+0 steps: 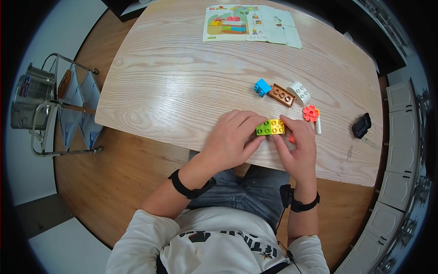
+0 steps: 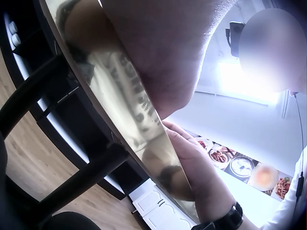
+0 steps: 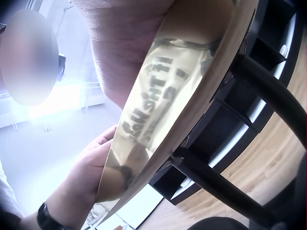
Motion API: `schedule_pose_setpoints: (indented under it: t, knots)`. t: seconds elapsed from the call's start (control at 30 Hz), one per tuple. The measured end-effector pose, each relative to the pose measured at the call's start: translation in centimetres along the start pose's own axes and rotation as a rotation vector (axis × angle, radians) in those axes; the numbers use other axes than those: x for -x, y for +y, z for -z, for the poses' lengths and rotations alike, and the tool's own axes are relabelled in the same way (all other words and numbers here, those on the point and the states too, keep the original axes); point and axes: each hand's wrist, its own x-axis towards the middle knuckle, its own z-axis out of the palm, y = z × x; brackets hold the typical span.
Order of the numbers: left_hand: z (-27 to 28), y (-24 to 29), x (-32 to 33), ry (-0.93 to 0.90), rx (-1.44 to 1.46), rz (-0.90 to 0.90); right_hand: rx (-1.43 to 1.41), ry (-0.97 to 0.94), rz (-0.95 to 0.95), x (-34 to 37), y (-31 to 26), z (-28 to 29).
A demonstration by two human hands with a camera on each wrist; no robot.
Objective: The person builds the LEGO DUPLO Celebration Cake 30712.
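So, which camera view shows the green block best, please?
The head view: it looks down on the green block, showing its studs beside the yellow block, with the left hand's fingers at its edge. The left wrist and right wrist views do not show it.

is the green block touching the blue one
Apart: the head view shows bare tabletop between the green block and the blue block.

The yellow brick looks glossy plastic, the table smooth, grained wood
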Motion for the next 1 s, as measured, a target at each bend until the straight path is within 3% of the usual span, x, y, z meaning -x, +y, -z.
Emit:
schedule_pose_setpoints:
  t: [1.0]
  knots:
    - [0.05, 0.04, -0.20, 0.002, 0.002, -0.006, -0.020, 0.017, 0.006, -0.01, 0.24, -0.11]
